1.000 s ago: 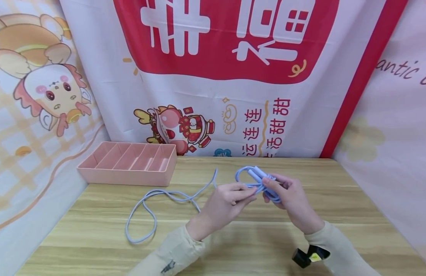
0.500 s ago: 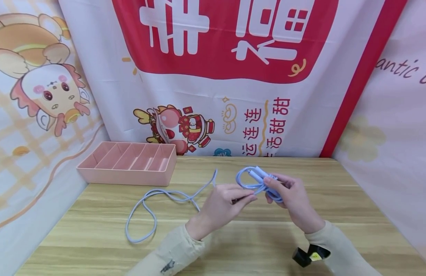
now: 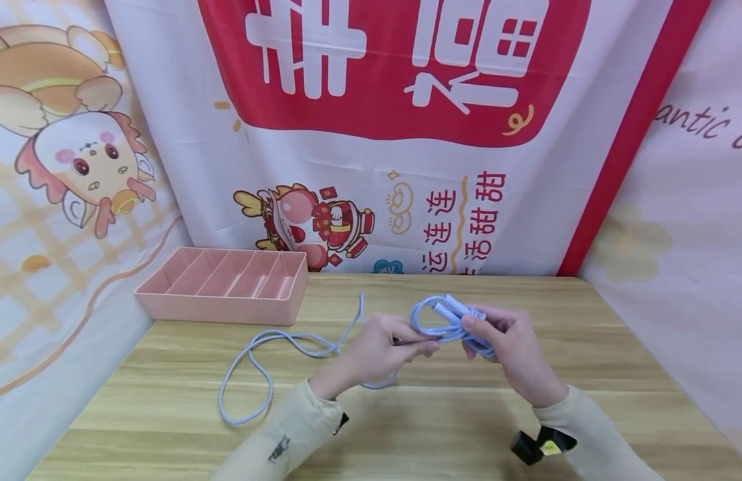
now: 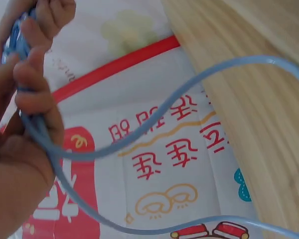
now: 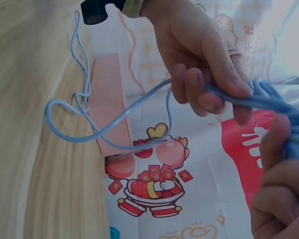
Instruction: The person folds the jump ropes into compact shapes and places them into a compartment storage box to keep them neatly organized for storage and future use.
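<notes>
A light blue jump rope is partly wound into a bundle, with its two pale handles (image 3: 458, 306) lying side by side over the coils. My right hand (image 3: 515, 344) grips this bundle above the table, thumb on top. To its left, my left hand (image 3: 377, 351) pinches the cord just below the bundle's loop. Behind the left hand the loose cord (image 3: 281, 331) trails in curves on the table. In the left wrist view two strands of cord (image 4: 82, 156) run out of the left hand. Part of the coil is hidden by the right fingers.
A pink box (image 3: 220, 309) with several narrow compartments stands at the back left of the wooden table (image 3: 587, 374). Printed cloth walls (image 3: 527, 220) close in the back and both sides.
My left hand has shifted slightly left and down along the cord, and a loop of cord now shows beneath it. The right hand keeps the bundle almost still, slightly lower.
</notes>
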`<state>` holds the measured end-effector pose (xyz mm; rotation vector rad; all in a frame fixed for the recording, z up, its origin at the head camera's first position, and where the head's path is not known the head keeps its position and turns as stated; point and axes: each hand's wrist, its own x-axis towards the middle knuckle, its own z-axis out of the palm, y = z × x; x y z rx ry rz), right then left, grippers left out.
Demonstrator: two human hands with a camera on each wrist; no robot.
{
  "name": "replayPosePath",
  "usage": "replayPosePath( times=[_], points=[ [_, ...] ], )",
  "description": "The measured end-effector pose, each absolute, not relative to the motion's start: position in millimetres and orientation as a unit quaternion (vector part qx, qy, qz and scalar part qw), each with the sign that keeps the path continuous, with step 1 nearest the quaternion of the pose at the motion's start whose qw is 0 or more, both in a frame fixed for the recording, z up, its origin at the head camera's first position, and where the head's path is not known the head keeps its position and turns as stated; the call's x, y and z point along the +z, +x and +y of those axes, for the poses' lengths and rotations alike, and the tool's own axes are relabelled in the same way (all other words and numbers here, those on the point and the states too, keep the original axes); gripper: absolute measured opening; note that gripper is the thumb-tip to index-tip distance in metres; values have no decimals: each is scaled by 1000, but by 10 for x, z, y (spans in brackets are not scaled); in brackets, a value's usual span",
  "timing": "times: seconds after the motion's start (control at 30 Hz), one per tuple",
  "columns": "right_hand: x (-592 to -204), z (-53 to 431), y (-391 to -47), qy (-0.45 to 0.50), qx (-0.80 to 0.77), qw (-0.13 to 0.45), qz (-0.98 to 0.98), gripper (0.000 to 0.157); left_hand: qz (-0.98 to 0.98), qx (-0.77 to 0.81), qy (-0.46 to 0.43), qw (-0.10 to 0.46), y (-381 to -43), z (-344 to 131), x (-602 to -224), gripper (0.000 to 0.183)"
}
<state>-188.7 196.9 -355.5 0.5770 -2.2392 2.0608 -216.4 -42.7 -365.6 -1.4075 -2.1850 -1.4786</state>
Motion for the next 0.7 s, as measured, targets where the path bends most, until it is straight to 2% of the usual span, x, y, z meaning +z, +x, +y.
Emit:
replayPosePath(
  times=[0.07, 0.17, 0.3, 0.4, 0.7],
  points=[
    [-3546, 1978, -1872, 229, 648, 22, -726, 21, -744, -477, -467, 30, -2194, -494, -3614, 7],
    [-3551, 1986, -1843, 289, 613, 10, -735, 21, -768, -437, -468, -29, -2246, -592, -3576, 15],
    [-3594, 1979, -1822, 342, 580, -11, -739, 27, -790, -391, -468, -59, -2303, -681, -3578, 15],
    [-3615, 1972, -1830, 360, 571, -18, -738, 28, -800, -374, -467, -41, -2321, -704, -3593, 11],
    [-3618, 1953, -1872, 385, 520, -29, -762, 26, -817, -331, -469, 54, -2354, -712, -3595, 17]
  ],
)
